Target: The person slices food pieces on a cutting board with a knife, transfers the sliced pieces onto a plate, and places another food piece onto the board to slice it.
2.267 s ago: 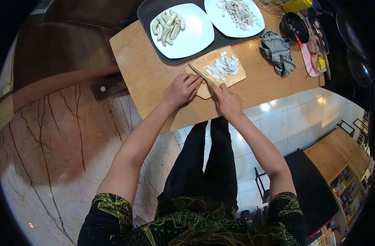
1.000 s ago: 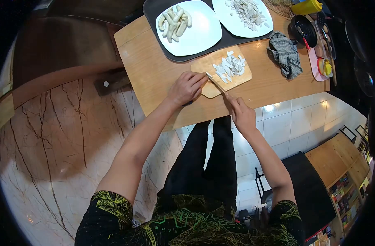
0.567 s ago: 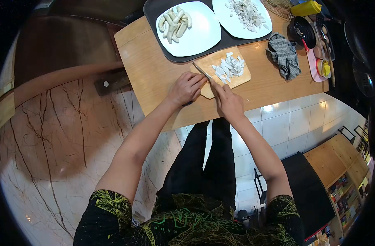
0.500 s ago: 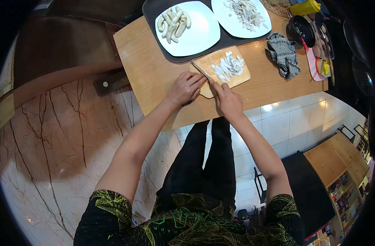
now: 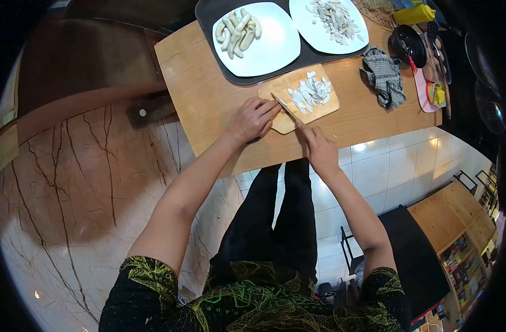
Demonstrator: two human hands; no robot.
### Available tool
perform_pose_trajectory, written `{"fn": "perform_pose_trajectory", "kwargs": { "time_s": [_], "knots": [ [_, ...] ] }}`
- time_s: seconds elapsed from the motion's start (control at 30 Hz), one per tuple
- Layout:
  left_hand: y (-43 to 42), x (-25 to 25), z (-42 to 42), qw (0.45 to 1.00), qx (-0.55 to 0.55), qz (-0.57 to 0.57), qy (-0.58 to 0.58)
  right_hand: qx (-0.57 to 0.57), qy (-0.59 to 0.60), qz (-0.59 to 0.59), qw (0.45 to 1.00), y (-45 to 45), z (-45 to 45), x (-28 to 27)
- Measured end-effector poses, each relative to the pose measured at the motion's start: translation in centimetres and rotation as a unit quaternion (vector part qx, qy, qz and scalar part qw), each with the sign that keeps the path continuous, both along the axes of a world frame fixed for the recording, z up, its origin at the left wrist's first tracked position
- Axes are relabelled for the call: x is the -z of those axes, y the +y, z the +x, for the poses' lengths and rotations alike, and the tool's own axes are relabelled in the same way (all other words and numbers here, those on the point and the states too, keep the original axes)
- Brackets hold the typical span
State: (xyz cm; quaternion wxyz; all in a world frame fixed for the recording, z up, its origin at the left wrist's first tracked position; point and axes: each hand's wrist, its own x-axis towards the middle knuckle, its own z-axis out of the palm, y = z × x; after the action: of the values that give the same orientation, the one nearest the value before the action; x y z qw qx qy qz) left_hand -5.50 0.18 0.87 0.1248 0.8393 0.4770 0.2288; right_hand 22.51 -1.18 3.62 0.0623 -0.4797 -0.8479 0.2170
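Note:
My right hand (image 5: 321, 148) is wrapped round the handle of a knife (image 5: 289, 112), whose blade lies slantwise over the left part of a wooden cutting board (image 5: 324, 113). Close to the blade, my left hand (image 5: 253, 119) has its fingers pressed together on the board's left edge; what they hold is hidden beneath them. Thin white slices (image 5: 309, 93) lie in a loose pile on the board, right of the knife. Beyond it, a white plate (image 5: 275, 47) bears several whole pale peeled pieces (image 5: 239, 34), and a second white plate (image 5: 310, 34) bears many slices.
Both plates stand on a dark tray (image 5: 244, 80). On the table's right side are a checked cloth (image 5: 384, 77), a black bowl (image 5: 405, 44), a yellow bottle (image 5: 414, 15) and a pink board (image 5: 423, 94). The table (image 5: 195, 91) ends just in front of my body.
Compared with half a second ago, my right hand has drawn the knife back toward the lower right, and its tip is nearer my left fingers. My left hand stays at the board's edge.

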Motion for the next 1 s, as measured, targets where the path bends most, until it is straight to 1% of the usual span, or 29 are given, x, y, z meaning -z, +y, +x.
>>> {"fn": "perform_pose_trajectory", "kwargs": {
  "time_s": [0.17, 0.27, 0.43, 0.53, 0.63, 0.73, 0.8, 1.0],
  "knots": [
    [0.0, 0.0, 0.0, 1.0, -0.002, -0.001, -0.003, -0.001, -0.019, -0.02, 1.0, 1.9, -3.3, 0.0],
    [-0.1, -0.1, 0.0, 1.0, -0.004, 0.004, 0.0, -0.008, -0.036, -0.03, 0.999, 1.7, -2.8, -0.2],
    [0.0, -0.2, 0.1, 1.0, -0.004, 0.004, 0.0, -0.007, -0.035, 0.009, 0.999, -0.4, 1.0, -1.1],
    [0.0, -0.2, 0.0, 1.0, -0.003, 0.005, 0.0, -0.002, -0.026, 0.011, 1.0, -1.0, 1.6, -0.9],
    [0.0, -0.2, 0.0, 1.0, -0.002, 0.003, -0.002, -0.001, -0.024, 0.012, 1.0, -0.6, 0.4, 0.0],
    [0.1, -0.2, 0.0, 1.0, -0.002, 0.004, -0.005, 0.004, -0.038, -0.001, 0.999, 0.8, -2.1, -0.7],
    [0.0, -0.3, 0.0, 1.0, 0.0, 0.004, -0.005, 0.006, -0.037, -0.003, 0.999, 1.2, -2.8, -0.1],
    [0.1, -0.4, 0.1, 1.0, 0.0, 0.008, -0.003, -0.019, -0.046, -0.013, 0.999, 0.3, 0.0, -0.2]
  ]
}}
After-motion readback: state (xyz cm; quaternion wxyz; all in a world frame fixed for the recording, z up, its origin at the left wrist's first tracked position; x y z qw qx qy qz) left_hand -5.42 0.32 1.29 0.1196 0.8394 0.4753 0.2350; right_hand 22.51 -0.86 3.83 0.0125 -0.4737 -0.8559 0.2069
